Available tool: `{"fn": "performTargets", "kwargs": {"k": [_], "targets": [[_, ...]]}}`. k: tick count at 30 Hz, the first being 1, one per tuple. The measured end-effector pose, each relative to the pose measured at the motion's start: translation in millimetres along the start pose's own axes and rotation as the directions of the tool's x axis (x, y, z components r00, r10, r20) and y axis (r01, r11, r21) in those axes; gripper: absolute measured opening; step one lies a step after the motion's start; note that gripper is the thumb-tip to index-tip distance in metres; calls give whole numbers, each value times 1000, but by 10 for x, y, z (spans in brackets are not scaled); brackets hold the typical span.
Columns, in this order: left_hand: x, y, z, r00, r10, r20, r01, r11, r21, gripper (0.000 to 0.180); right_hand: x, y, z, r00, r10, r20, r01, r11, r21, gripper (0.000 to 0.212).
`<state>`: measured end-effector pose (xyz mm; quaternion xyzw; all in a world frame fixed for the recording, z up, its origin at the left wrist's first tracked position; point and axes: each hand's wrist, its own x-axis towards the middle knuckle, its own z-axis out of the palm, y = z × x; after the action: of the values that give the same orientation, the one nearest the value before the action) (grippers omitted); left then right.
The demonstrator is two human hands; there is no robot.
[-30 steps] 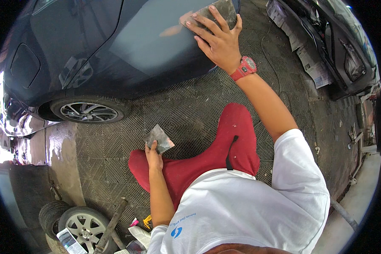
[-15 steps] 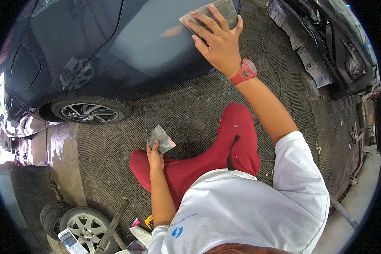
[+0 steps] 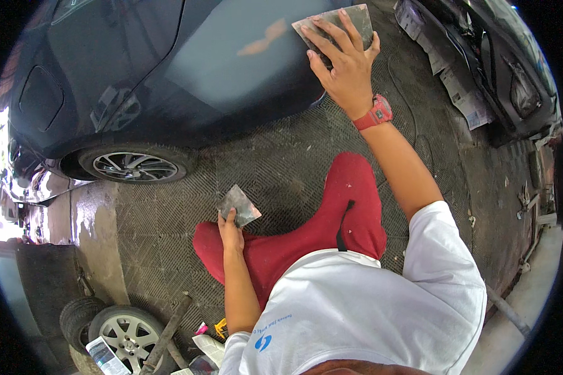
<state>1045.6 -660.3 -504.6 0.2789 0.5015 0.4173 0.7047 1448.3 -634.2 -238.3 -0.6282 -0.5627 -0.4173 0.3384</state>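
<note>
My right hand point(image 3: 349, 72), fingers spread, bears on a thin, flat, grey rectangular plate point(image 3: 356, 14) at the edge of a dark blue car's body panel point(image 3: 213, 69). The panel carries a dull, pale grey patch, and a reflection of the hand shows on it. Over my left knee, my left hand point(image 3: 231, 230) grips a smaller, smudged grey plate point(image 3: 239, 206) with the thumb on top. I cannot make out whether the right-hand plate touches the panel along its full length.
The car's wheel point(image 3: 131, 165) is at the left on a ribbed dark floor point(image 3: 281, 140). A loose alloy wheel point(image 3: 128, 337) and a tyre point(image 3: 78, 319) lie at lower left. A black car part point(image 3: 513, 81) with newspaper point(image 3: 456, 87) stands at upper right, near a cable point(image 3: 397, 75).
My right hand has slid to the right and slightly down with its plate, toward and past the panel's edge. The left hand and its plate stay almost still.
</note>
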Motion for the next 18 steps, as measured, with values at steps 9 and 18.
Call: {"fn": "performTargets", "kwargs": {"k": [9, 18], "targets": [[6, 2, 16, 1000, -5, -4, 5, 1000, -9, 57, 331, -205, -269, 990, 113, 80, -121, 986, 113, 44], [41, -19, 4, 1000, -15, 16, 15, 1000, 4, 61, 398, -289, -266, 989, 63, 131, -65, 998, 8, 44]]}}
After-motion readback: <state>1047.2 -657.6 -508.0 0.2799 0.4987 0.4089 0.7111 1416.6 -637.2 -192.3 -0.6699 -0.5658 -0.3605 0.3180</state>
